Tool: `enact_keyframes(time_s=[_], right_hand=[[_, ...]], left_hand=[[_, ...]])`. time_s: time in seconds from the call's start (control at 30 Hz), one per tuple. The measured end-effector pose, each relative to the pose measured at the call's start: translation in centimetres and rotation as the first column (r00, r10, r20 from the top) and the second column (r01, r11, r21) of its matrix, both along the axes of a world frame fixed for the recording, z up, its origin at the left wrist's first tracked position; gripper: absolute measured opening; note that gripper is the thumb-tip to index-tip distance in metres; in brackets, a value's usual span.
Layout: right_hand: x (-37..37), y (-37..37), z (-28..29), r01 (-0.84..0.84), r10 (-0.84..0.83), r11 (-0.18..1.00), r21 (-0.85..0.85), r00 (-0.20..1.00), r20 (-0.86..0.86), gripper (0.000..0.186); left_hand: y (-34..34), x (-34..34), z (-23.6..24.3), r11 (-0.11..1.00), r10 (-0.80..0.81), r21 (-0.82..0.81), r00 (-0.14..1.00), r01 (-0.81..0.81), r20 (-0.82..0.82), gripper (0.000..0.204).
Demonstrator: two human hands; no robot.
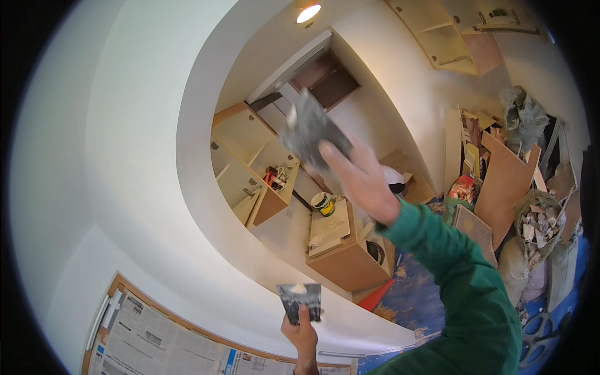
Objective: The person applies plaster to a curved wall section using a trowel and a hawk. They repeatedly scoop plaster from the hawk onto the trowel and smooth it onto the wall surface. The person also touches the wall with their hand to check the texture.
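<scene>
My right hand [356, 175], in a green sleeve, is raised near the middle of the view, closed on a wide grey putty knife [312, 125] with a whitish smear on its blade; it is slightly blurred. Lower down, my left hand [299, 337] grips a second grey putty knife [297, 290] that carries a small lump of white filler. Both knives are apart. Behind them is a white curved wall edge [206, 156] framing an opening.
Wooden cabinets [250, 156] stand beyond the opening, with a bucket [323, 204] on a low unit. Board offcuts [497, 194] and rubble bags crowd the right, by a blue floor covering [415, 300]. A newspaper-covered board [150, 328] lies lower left. A lit ceiling lamp hangs above.
</scene>
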State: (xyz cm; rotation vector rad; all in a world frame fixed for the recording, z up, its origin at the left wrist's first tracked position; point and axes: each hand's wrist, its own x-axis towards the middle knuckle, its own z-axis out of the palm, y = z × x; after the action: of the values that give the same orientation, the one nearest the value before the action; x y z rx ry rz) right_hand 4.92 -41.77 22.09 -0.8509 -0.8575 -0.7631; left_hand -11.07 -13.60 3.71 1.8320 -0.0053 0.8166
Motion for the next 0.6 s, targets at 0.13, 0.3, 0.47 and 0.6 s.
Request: enact_keyframes(time_s=[0.13, 0.3, 0.47, 0.6], right_hand=[[5.8, 3.5, 7.7, 0.159, -0.197, 0.943, 0.291, 0.975, 0.105, 0.044], [6.4, 4.9, 12.9, 0.399, -0.517, 0.790, 0.465, 0.842, 0.156, 0.040], [6.8, 6.4, 12.9, 0.336, -0.481, 0.759, 0.557, 0.866, 0.133, 0.041], [4.3, 6.8, 6.1, -0.034, -0.013, 0.871, 0.490, 0.996, 0.092, 0.041]], left_hand=[[-1.3, -5.0, -0.5, 0.899, 0.101, -0.429, 0.995, -0.084, 0.018, 0.027], [7.0, -12.6, -5.0, 0.654, -0.007, -0.734, 0.969, -0.182, -0.246, 0.033], [7.7, -18.8, -6.6, 0.817, 0.471, -0.213, 0.833, -0.536, -0.289, 0.031], [5.5, -19.8, -5.1, 0.810, 0.574, 0.040, 0.778, -0.585, -0.257, 0.042]])
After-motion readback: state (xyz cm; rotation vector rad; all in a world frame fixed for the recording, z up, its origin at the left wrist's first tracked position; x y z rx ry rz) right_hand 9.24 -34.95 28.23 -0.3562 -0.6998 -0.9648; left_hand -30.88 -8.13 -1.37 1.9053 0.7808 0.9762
